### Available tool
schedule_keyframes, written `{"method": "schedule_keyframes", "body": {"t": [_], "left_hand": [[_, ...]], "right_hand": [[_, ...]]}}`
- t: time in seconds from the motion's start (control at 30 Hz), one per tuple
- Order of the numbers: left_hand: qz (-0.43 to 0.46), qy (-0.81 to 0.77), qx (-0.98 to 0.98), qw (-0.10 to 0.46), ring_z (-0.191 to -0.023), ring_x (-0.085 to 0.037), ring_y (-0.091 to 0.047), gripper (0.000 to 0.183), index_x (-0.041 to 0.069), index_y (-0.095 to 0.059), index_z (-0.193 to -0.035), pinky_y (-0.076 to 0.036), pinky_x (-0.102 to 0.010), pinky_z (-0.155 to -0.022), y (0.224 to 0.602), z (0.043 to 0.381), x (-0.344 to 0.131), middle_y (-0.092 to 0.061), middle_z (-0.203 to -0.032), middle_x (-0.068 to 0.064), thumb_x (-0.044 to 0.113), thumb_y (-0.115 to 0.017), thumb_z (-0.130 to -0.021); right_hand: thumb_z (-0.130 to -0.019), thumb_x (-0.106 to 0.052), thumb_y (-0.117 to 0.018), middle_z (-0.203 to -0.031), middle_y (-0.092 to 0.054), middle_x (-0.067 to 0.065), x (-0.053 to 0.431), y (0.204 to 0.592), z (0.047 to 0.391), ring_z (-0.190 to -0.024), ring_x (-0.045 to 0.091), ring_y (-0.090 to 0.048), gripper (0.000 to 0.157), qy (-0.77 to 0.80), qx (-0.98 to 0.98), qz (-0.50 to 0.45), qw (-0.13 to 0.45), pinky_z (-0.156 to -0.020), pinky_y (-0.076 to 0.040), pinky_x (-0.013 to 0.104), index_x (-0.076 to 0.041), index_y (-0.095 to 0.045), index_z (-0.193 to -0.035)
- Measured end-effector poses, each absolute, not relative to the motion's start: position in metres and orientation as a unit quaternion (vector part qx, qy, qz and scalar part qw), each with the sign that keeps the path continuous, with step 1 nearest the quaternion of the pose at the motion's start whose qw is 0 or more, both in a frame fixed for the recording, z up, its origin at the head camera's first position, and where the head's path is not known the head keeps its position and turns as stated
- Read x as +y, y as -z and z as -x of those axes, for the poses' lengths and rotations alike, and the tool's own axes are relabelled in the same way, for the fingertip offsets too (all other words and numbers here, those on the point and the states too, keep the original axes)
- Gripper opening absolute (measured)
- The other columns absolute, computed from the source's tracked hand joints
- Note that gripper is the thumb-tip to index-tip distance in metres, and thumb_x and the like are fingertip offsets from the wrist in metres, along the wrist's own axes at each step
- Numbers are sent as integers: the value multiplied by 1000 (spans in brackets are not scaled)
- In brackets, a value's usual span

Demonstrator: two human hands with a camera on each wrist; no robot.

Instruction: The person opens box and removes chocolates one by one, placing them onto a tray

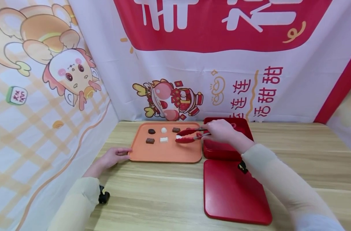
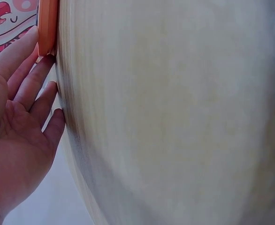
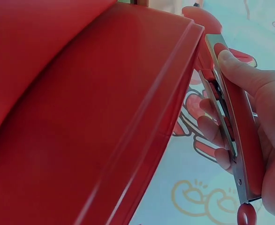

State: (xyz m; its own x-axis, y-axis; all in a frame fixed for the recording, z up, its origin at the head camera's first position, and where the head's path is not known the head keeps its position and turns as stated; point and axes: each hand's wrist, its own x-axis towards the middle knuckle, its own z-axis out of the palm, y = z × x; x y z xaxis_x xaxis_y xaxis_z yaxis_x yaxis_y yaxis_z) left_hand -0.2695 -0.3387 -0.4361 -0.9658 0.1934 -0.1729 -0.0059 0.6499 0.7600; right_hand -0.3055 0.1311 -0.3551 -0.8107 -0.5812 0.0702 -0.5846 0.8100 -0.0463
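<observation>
My right hand (image 1: 221,131) grips tongs (image 3: 233,117) with metal arms, red handle pads and red tips. In the head view the tong tips straddle a small white chocolate (image 1: 179,137) over the right side of an orange tray (image 1: 164,154). Beside it on the tray lie a dark round chocolate (image 1: 151,131), a white round one (image 1: 164,130), brown square ones (image 1: 150,141) and a white rectangular one (image 1: 164,140). My left hand (image 1: 115,157) touches the tray's left rim, thumb and fingers extended; the left wrist view shows its fingertips at the tray corner (image 2: 47,28).
A red box (image 1: 221,154), lidless, stands right against the tray, partly under my right forearm. Its flat red lid (image 1: 233,192) lies in front of it on the wooden table (image 1: 152,192). A printed cloth backdrop (image 1: 216,64) rises behind and at the left.
</observation>
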Motion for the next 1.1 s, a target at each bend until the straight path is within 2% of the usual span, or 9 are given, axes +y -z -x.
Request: {"method": "schedule_keyframes", "body": {"t": [0.27, 0.5, 0.63, 0.87, 1.0, 1.1], "left_hand": [[-48, -415, 900, 125, -132, -37, -42, 49, 4, -59, -134, -32, -50, -108, 436, 269, -338, -51, -139, -21, 27, -70, -92], [-52, -413, 901, 122, -131, -37, -43, 48, 3, -59, -133, -32, -50, -108, 436, 270, -339, -51, -138, -21, 25, -69, -92], [-52, -412, 901, 124, -131, -37, -43, 48, 3, -59, -134, -33, -51, -107, 436, 270, -339, -51, -138, -21, 25, -69, -93], [-53, -416, 899, 123, -132, -38, -42, 47, 3, -58, -134, -32, -51, -108, 435, 270, -338, -50, -139, -22, 24, -68, -93], [-55, -414, 900, 121, -132, -38, -42, 47, 3, -59, -134, -31, -51, -108, 435, 269, -338, -51, -139, -21, 25, -69, -93], [-58, -411, 902, 117, -131, -37, -43, 47, 4, -60, -133, -32, -50, -108, 435, 269, -339, -52, -137, -21, 26, -69, -92]], "right_hand": [[-84, -42, -75, -70, -59, -5, 127, 360, 312, -64, 14, -56, 41, -17, -948, -317, 14, -60, -50, 31, -14, -72, -114], [-85, -41, -75, -64, -54, -6, 123, 362, 315, -58, 13, -51, 25, -17, -946, -322, 11, -54, -45, 28, -18, -69, -94], [-85, -40, -75, -63, -53, -6, 122, 361, 315, -58, 14, -50, 23, -17, -947, -320, 7, -53, -43, 28, -19, -66, -90], [-85, -40, -75, -65, -55, -5, 121, 360, 316, -60, 15, -51, 28, -25, -953, -301, -14, -57, -48, 28, -18, -70, -100], [-85, -45, -74, -66, -56, -5, 123, 358, 315, -62, 14, -54, 42, -27, -954, -297, -11, -60, -50, 30, -16, -71, -116], [-84, -48, -73, -75, -64, -4, 127, 354, 312, -69, 13, -60, 53, -34, -956, -292, 7, -65, -53, 32, -16, -67, -126]]}}
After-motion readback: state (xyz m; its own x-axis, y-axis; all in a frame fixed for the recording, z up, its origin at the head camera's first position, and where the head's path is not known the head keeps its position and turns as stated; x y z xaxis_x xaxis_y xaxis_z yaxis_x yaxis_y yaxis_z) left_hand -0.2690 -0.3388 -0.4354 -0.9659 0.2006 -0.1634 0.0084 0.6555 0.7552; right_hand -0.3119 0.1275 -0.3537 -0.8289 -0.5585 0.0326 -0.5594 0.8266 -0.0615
